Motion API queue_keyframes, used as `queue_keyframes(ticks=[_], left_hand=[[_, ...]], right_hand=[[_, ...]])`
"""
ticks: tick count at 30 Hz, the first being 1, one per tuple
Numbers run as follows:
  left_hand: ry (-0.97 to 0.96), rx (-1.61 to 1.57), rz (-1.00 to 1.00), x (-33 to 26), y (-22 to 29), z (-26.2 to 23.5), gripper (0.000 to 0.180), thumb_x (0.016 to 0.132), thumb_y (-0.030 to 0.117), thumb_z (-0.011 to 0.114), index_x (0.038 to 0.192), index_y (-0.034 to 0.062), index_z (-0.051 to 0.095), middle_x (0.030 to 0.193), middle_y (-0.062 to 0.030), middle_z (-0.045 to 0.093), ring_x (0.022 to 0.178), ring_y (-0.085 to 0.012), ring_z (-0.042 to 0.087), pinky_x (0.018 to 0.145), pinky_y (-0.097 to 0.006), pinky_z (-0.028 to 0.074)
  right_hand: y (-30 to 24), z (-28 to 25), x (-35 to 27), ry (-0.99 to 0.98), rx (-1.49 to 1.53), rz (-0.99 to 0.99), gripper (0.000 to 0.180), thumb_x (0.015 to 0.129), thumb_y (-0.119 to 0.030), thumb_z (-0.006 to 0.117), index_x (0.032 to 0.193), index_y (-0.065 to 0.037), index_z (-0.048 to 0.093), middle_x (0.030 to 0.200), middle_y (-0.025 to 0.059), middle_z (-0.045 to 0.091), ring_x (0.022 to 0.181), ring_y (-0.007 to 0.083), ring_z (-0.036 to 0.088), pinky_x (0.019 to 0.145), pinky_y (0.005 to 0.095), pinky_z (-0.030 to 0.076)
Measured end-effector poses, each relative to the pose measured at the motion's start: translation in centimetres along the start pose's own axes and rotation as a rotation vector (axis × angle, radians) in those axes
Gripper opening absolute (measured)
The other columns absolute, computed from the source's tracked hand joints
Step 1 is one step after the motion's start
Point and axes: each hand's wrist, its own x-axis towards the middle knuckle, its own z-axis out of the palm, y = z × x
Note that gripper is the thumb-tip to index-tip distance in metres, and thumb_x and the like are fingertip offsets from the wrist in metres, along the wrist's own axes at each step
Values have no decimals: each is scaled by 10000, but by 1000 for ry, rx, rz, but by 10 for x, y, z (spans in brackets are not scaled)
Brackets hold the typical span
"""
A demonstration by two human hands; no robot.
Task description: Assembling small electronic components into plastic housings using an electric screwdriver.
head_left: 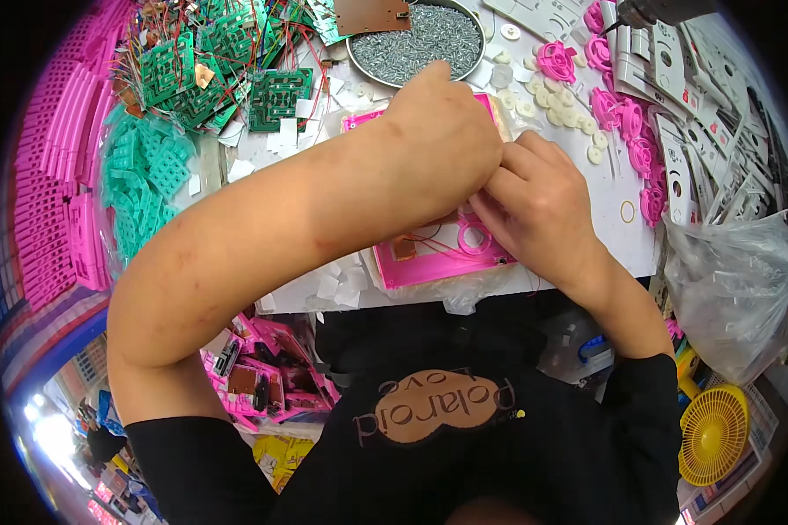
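Note:
A pink plastic housing [403, 273] lies on the work table before me, with thin wires, a brown board [404, 248] and a round pink ring [474, 236] in it. My left forearm crosses over the housing, hiding much of it. Above the housing's far right part, my left hand [451, 127] is closed; its fingertips are mostly hidden. Close against it is my right hand [538, 197], fingers curled and pinched together over the housing's right side. What either hand holds is hidden.
Beyond the hands stands a round metal dish [416, 48] of small screws. Green circuit boards [280, 98] with wires and teal rubber keypads [149, 162] are at left. Cream discs [556, 101], pink rings [630, 118], white panels [674, 61] and a plastic bag [731, 289] are at right.

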Motion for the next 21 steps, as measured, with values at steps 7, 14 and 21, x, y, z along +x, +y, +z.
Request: queue_keyframes(ticks=[7,14,21], left_hand=[[17,-224,-173,-2,-3,4,105,734,138,747,741,39,715,759,-154,697,774,-356,703,687,-464,553],[-69,-478,-390,-8,-21,2,158,836,144,691,802,-6,725,792,-200,707,785,-378,714,745,-483,568],[-27,-367,-383,-8,-11,2,206,868,189,664,805,3,726,815,-211,710,817,-405,710,758,-502,575]], right_hand=[[-4,-6,4,-100,-46,29,133,737,-84,729,852,-56,668,857,69,602,837,265,581,715,414,494],[3,-10,18,-168,-34,-21,138,763,-72,694,885,-55,629,836,97,599,829,282,588,703,408,535],[19,12,15,12,135,-36,179,799,-67,765,949,-40,673,938,88,645,888,299,579,768,414,515]])
